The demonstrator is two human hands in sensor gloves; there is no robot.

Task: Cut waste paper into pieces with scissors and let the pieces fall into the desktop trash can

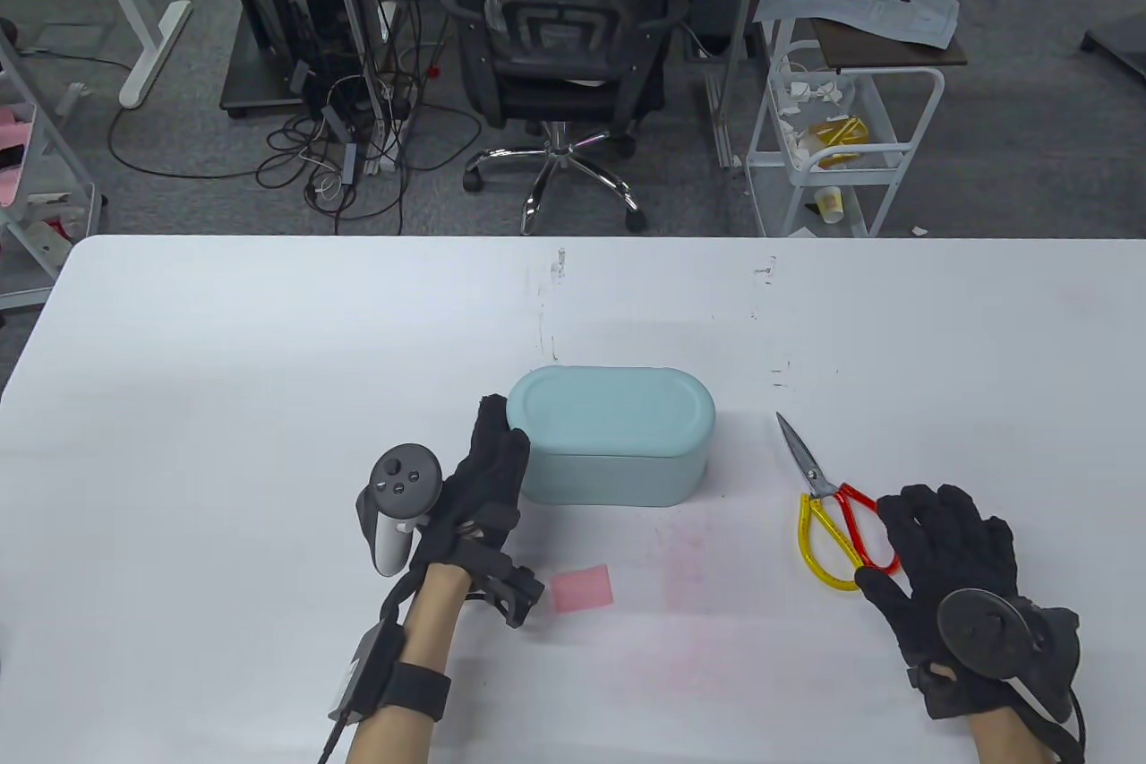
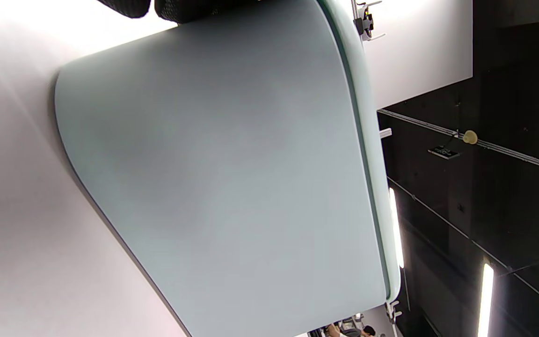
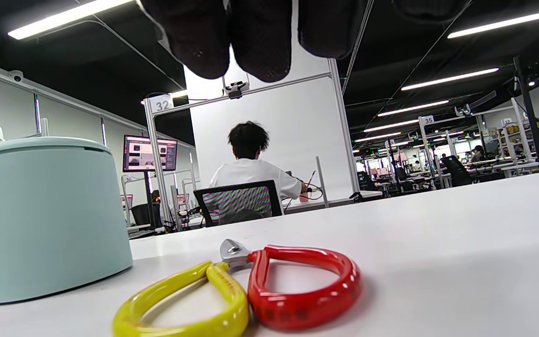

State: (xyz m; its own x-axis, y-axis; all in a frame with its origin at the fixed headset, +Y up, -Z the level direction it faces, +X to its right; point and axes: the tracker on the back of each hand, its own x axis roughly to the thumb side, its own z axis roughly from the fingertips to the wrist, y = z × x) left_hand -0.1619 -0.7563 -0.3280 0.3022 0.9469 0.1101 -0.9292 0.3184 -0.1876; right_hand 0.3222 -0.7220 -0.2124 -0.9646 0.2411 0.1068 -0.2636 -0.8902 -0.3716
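A pale green oval trash can (image 1: 611, 434) with its lid closed stands mid-table; it fills the left wrist view (image 2: 222, 187) and shows at the left of the right wrist view (image 3: 40, 215). My left hand (image 1: 483, 477) lies with straight fingers against the can's left end. A small pink paper square (image 1: 583, 588) lies flat just right of that wrist. Scissors (image 1: 833, 513) with one yellow and one red handle (image 3: 269, 285) lie closed on the table, blades pointing away. My right hand (image 1: 949, 549) hovers over the red handle, fingers (image 3: 232, 37) spread and straight, holding nothing.
The white table (image 1: 269, 397) has faint pink stains near the paper and small dark marks behind the can. Beyond the far edge stand an office chair (image 1: 564, 38) and a white cart (image 1: 842, 119). A person sits at another desk in the right wrist view.
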